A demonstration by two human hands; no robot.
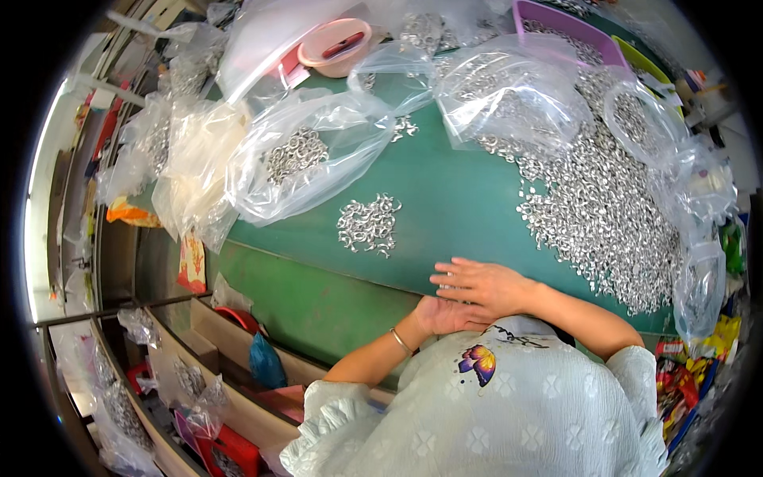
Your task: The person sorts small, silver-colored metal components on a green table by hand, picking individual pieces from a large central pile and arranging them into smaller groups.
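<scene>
My right hand (491,289) lies across my left at the near edge of the green table, its fingers stretched out and pointing left. Beneath it, my left hand (447,316) rests with the palm side up, most of its fingers hidden. A few shiny bits show between the right fingers, too small to make out. Beyond the hands, a small heap of curved silver metal pieces (369,223) lies on the table. A much larger pile of similar pieces (608,215) spreads over the right side.
A clear plastic bag (342,163) holding silver pieces lies at the far left, near a pink bowl (354,40). Another clear bag (517,95) and a purple bin (612,49) stand by the big pile. Open wooden drawers (226,381) flank my left side.
</scene>
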